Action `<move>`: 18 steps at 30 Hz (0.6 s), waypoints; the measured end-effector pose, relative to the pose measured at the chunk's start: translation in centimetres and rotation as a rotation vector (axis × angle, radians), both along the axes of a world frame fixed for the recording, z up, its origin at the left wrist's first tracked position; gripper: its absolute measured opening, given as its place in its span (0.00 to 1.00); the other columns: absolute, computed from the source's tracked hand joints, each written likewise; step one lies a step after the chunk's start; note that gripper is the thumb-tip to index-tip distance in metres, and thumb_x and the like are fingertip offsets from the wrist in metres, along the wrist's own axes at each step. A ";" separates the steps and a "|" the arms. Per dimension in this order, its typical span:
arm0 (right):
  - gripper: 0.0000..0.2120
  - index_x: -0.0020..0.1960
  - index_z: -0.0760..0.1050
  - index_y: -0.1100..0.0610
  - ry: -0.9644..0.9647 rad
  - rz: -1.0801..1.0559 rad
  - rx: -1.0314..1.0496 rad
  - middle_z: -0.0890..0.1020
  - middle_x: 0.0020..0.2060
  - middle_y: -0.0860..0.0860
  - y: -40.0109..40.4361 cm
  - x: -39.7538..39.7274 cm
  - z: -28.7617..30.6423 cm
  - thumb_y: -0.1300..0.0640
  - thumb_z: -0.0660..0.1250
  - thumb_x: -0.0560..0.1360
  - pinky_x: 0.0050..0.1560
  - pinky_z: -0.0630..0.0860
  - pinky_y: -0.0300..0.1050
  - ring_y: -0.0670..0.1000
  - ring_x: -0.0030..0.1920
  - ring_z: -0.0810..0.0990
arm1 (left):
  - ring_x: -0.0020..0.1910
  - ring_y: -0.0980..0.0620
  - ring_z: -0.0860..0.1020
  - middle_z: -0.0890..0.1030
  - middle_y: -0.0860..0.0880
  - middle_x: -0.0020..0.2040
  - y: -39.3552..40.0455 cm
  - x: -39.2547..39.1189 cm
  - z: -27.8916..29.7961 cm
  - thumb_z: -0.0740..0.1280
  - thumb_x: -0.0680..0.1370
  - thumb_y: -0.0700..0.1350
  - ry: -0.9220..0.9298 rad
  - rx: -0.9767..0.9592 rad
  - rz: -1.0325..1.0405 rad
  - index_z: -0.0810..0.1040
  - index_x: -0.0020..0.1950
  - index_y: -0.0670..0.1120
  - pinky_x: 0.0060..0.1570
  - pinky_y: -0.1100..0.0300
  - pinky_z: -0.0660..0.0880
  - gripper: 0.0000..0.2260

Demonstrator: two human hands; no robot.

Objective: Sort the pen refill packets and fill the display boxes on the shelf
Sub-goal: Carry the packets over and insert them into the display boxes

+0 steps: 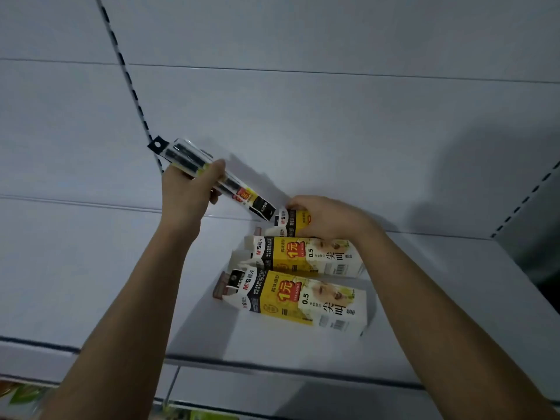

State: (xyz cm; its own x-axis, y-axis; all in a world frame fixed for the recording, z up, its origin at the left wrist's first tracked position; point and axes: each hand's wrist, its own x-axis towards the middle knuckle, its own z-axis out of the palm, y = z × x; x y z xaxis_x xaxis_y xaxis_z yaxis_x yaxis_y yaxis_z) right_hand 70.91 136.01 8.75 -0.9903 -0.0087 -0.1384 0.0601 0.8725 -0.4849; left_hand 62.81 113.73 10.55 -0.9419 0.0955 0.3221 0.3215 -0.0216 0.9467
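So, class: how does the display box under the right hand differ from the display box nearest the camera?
The far box is gripped by the right hand and mostly hidden; the near box lies untouched, its printed side in full view. Both lie on the shelf with the same yellow, white and black print.
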 end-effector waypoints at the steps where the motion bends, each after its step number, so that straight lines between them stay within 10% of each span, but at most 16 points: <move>1: 0.28 0.71 0.68 0.48 0.027 -0.008 -0.075 0.78 0.62 0.46 0.2 0.3 0.0 0.58 0.73 0.74 0.37 0.77 0.33 0.43 0.44 0.80 | 0.28 0.52 0.74 0.79 0.45 0.34 0.2 0.1 0.3 0.71 0.76 0.42 0.006 0.001 0.060 0.77 0.40 0.40 0.29 0.60 0.71 0.08; 8: 0.31 0.70 0.71 0.46 0.316 -0.113 -0.554 0.76 0.58 0.35 1.0 2.0 0.3 0.63 0.76 0.71 0.55 0.70 0.28 0.30 0.57 0.72 | 0.34 0.52 0.81 0.82 0.50 0.36 3.2 1.4 5.4 0.69 0.77 0.40 0.209 0.068 0.040 0.81 0.45 0.46 0.31 0.60 0.76 0.02; 18: 0.29 0.62 0.71 0.38 0.438 -0.157 -0.624 0.79 0.61 0.43 1.6 2.3 0.1 0.62 0.77 0.70 0.68 0.71 0.50 0.47 0.64 0.75 | 0.25 0.50 0.76 0.80 0.46 0.34 6.1 1.3 6.9 0.68 0.76 0.37 0.316 -0.155 -0.069 0.80 0.43 0.34 0.27 0.58 0.74 0.06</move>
State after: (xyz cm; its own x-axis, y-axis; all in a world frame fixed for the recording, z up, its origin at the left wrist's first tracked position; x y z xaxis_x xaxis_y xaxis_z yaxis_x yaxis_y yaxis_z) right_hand 73.23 137.57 8.84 -0.9497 0.1888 0.2501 -0.1498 0.4275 -0.8915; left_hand 64.09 119.79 17.45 -0.7876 0.2263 0.5731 0.6018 0.0827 0.7944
